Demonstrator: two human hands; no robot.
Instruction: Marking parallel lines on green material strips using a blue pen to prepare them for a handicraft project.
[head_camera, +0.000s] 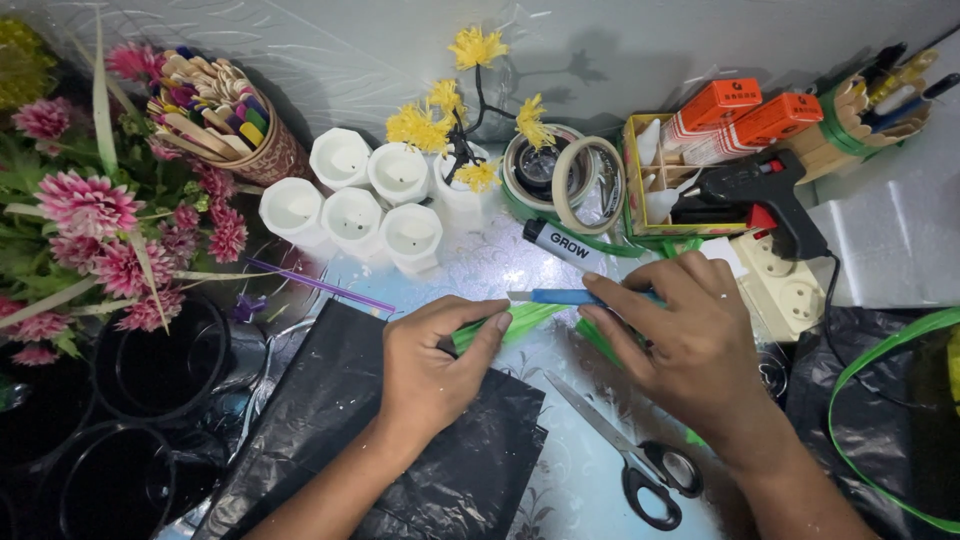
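From the head view, my left hand pinches the folded end of a green ribbon strip between thumb and forefinger, pressing it flat near the middle of the worktop. My right hand has its fingers closed around a blue-handled craft knife, its tip resting at the ribbon's upper edge. I judge the step in hand to be trimming or slitting the strip — the next move calls for a steady pull of the blade while my left fingers hold the ribbon taut and clear of the edge.

Black-handled scissors lie just below my right hand, beside a black plastic sheet.

As for containers — a woven cup holds coloured craft sticks, six white pots look empty, and a yellow box holds small white bottles, with a black glue gun lying across it.
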